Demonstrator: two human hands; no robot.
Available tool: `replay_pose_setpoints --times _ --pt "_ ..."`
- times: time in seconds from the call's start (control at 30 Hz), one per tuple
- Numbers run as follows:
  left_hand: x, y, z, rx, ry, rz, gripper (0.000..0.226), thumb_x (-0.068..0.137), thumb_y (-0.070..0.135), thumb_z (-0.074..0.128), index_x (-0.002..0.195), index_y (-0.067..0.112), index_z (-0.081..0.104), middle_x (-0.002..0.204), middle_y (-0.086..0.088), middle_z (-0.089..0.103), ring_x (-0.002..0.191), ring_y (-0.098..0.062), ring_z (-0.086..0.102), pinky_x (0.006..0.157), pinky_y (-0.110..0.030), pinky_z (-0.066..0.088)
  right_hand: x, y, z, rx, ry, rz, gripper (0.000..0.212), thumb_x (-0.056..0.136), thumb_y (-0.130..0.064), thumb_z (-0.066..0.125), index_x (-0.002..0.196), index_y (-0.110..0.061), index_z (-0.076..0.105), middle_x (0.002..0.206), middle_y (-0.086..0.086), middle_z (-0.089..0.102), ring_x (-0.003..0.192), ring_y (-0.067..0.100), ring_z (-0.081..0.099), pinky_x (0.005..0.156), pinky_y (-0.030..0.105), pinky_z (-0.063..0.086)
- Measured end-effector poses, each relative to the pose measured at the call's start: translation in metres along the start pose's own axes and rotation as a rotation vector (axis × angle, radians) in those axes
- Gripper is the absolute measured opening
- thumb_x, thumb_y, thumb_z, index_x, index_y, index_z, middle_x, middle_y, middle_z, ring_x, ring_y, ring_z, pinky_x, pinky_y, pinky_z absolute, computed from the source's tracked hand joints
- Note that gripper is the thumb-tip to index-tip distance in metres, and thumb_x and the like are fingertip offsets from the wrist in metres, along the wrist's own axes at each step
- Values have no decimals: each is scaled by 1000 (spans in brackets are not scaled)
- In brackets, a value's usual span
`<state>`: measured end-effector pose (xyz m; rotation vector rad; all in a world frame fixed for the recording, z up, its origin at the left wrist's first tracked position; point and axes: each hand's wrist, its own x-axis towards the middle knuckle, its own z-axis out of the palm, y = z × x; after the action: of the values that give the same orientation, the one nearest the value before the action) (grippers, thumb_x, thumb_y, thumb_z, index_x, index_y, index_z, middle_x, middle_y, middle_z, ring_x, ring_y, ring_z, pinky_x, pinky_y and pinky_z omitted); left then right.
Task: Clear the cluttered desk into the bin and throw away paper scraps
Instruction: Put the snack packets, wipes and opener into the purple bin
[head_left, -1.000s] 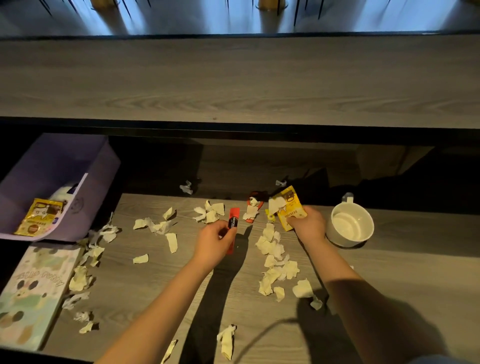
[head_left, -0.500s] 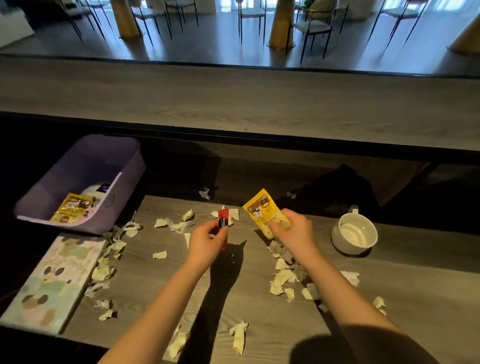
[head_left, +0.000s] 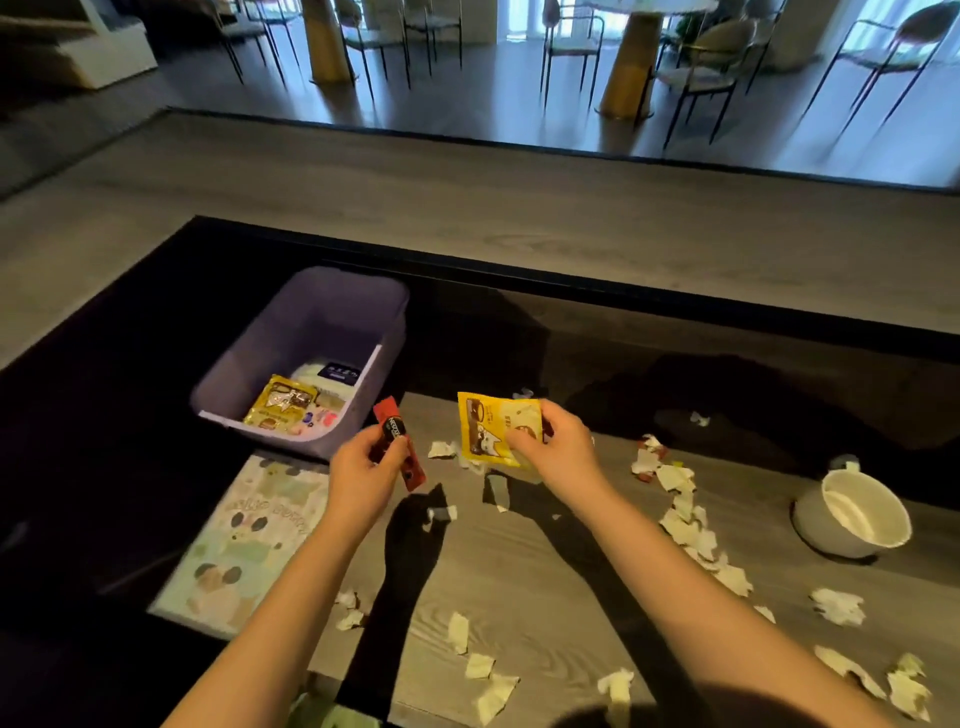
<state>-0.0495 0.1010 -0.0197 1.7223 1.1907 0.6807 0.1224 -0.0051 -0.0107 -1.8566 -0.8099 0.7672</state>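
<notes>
My left hand grips a red stick sachet, held just right of the purple bin. My right hand pinches a yellow snack packet with a cartoon print, lifted above the desk's far edge. The bin stands at the desk's left end and holds another yellow packet and a white item. Torn paper scraps lie scattered over the grey wooden desk, mostly to the right and near the front.
A white mug stands on the right of the desk. A pastel illustrated notebook lies at the left, below the bin. A raised wooden counter runs behind the desk, with chairs and gold table legs beyond.
Both hands have lifted off the desk and moved left toward the bin, carrying the red sachet and the yellow packet. The view has swung left and upward.
</notes>
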Motion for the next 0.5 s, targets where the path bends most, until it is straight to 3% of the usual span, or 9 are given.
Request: replay_pose_setpoints --times 0.1,0.17,0.27,0.33,0.5 --pt "28 -14 -35 49 39 34 21 90 16 57 69 19 56 62 -1 55 58 -14 51 56 -22 40 18 -24 35 33 -48 -17 10 90 -16 59 100 -19 59 100 1 66 94 18 65 80 36 56" --pt "45 -17 -57 86 69 64 23 89 13 58 67 19 55 59 -1 54 56 -14 49 53 -13 40 30 -38 58 24 -58 -41 9 92 -19 57 101 -17 59 101 3 66 93 19 65 81 39 55" --pt "72 -23 -86 106 92 98 9 87 7 60 78 8 61 69 -4 61 63 -16 54 57 -12 40 50 -58 91 38 -65 -60 16 94 -21 54 106 -10 58 101 8 66 87 22 68 69 38 58" --pt "90 -29 -103 138 116 115 7 87 7 61 89 0 64 77 -10 63 69 -19 56 64 -25 42 64 -70 109 33 -60 -82 17 95 -20 53 106 -8 58 98 11 66 81 27 68 61 37 56" --pt "137 -42 -133 220 112 55 13 89 12 57 96 2 64 82 -11 63 77 -23 57 69 -32 40 108 -92 148 -116 -36 -111 15 93 -13 51 107 -13 56 95 5 64 76 26 65 68 41 53"
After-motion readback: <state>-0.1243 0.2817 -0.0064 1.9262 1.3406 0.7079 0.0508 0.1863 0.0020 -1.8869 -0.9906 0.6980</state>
